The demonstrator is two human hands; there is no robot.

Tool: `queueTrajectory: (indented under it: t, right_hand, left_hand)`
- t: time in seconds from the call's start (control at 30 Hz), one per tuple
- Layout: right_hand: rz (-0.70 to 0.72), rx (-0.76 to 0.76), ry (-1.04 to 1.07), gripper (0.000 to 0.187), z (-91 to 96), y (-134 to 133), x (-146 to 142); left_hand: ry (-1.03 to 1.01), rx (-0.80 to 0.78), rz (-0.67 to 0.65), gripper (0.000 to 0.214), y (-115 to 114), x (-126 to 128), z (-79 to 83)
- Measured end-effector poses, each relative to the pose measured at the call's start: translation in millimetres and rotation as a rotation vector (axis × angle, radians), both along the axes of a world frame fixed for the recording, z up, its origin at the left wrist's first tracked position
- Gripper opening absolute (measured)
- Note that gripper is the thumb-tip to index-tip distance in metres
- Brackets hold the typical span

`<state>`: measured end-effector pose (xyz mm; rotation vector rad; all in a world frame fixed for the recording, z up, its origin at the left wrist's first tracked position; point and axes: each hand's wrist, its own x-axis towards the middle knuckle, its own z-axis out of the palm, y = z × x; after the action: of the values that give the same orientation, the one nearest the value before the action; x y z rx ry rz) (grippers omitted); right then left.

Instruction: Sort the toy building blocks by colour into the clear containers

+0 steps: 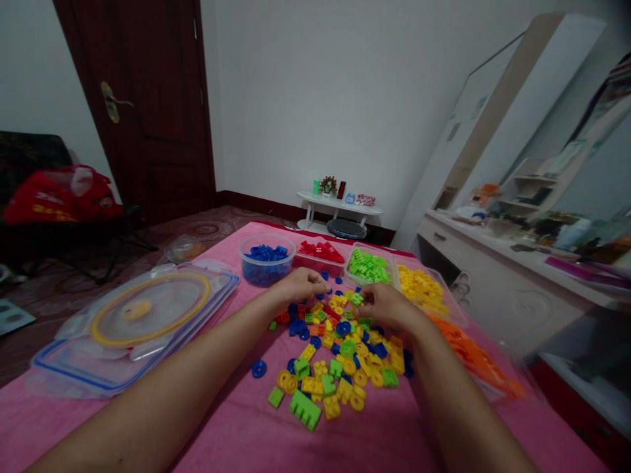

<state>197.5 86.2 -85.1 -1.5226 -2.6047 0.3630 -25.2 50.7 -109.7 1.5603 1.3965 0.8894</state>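
Observation:
A pile of mixed toy building bricks [320,387] in yellow, green, blue, red and orange lies on the pink cloth [365,440], with blue wheels among them. My left hand [304,284] reaches over the far left part of the pile, its fingers closed together; what they hold, if anything, cannot be made out. To its right, my right hand [385,303] bends inward over the far right part. Its fingers are curled, and a small green brick [357,299] is at the fingertips. Whether that brick is gripped or just touched is unclear.
Beyond the pile stand a round tub [266,274] of blue bricks and boxes of red bricks [319,251], green bricks [369,264], yellow bricks [421,290] and orange bricks [466,351]. Stacked clear lids [162,348] lie at left. A white dresser [473,263] stands at right.

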Motion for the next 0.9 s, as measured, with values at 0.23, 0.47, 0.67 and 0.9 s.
queueTrajectory:
  t: [0.23, 0.47, 0.67, 0.9]
  right_hand:
    - [0.07, -0.159, 0.012, 0.027, 20.9, -14.6, 2.7]
    - [0.121, -0.021, 0.081, 0.022, 22.0, -15.2, -3.3]
    - [0.126, 0.0, 0.132, 0.02, 14.9, -13.3, -8.8]
    - [0.209, -0.018, 0.222, 0.015, 18.7, -29.1, -27.0]
  left_hand:
    - [0.651, 0.09, -0.057, 0.021, -5.8, 1.2, -3.4]
    - [0.557, 0.017, -0.206, 0.013, -6.7, -3.7, 4.0]
    - [0.421, -0.032, -0.494, 0.02, -6.5, -24.0, 21.3]
    - [0.29, 0.095, -0.356, 0.05, -9.1, -6.9, 20.6]
